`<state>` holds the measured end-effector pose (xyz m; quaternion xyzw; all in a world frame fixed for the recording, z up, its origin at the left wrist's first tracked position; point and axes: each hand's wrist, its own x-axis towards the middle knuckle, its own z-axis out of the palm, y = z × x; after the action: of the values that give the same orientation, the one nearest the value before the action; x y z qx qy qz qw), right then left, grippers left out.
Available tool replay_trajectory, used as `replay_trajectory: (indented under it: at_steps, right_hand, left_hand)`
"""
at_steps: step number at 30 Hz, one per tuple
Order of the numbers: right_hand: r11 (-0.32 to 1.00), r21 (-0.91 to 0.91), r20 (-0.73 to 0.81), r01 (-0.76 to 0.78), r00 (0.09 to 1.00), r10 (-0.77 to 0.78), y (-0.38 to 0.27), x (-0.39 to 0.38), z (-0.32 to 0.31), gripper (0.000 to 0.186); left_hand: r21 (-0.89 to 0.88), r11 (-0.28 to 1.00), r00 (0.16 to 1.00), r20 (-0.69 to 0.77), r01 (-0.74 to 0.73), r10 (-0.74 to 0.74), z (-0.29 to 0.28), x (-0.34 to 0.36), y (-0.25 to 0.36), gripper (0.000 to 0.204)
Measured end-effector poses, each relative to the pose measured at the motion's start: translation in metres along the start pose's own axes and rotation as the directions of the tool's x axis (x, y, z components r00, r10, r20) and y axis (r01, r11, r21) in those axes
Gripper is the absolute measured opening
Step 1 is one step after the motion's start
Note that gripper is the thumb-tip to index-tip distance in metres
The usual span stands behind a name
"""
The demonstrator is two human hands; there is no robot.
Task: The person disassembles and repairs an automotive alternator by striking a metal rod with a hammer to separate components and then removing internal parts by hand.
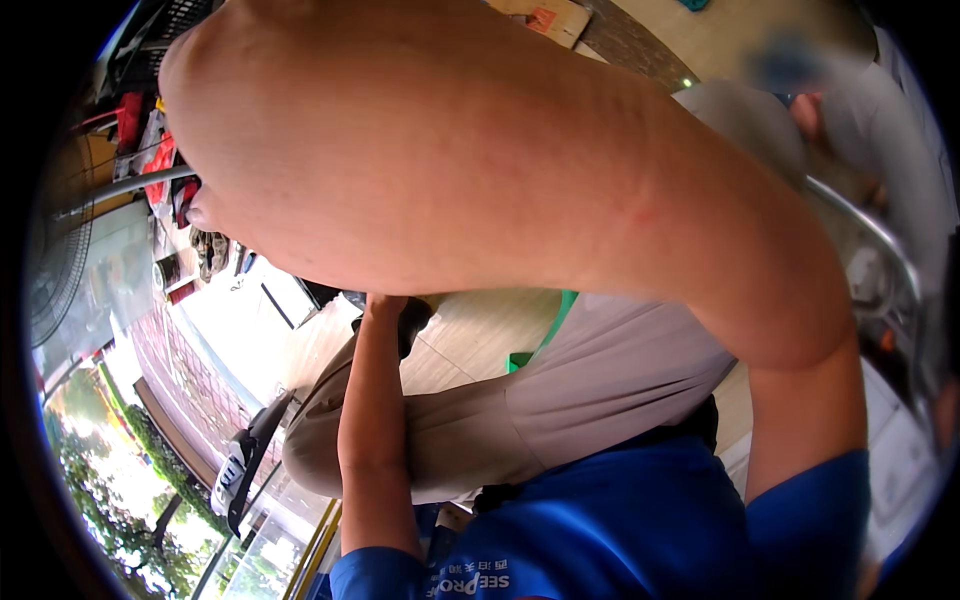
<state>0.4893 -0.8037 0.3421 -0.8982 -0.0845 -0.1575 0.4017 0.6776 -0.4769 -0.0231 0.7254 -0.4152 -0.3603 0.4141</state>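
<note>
My right hand (225,125) is raised very close to the camera at upper left, its forearm crossing the picture; its fingers are mostly out of sight, so what it holds is unclear. Below it, my left hand (385,302) shows only at the wrist, beside a dark object (413,325) that I cannot identify; the forearm hides its fingers. Beneath both arms are my legs in grey-brown trousers (560,390) and my blue shirt (600,520).
A fan (55,280) stands at far left, near red items (128,120) and a metal bar (140,182). A green object (520,360) lies on the tiled floor (450,345). A blurred person (870,130) is at upper right, near curved metal tubing (890,240). Trees show outside at lower left.
</note>
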Motion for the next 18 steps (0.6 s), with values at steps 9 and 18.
replay_trajectory:
  at_steps: [9,18]
  right_hand:
    - [0.979,-0.042,-0.139,-0.201,0.971,0.194,-0.012,0.011,0.022,0.039]
    - [0.915,-0.075,-0.015,-0.397,0.918,0.397,0.063,0.036,0.126,0.030]
  left_hand:
    - [-0.617,0.636,0.769,-0.076,0.464,-0.635,0.025,0.016,0.022,0.030]
    - [-0.798,0.509,0.628,-0.223,0.321,-0.746,0.092,0.025,0.015,0.027]
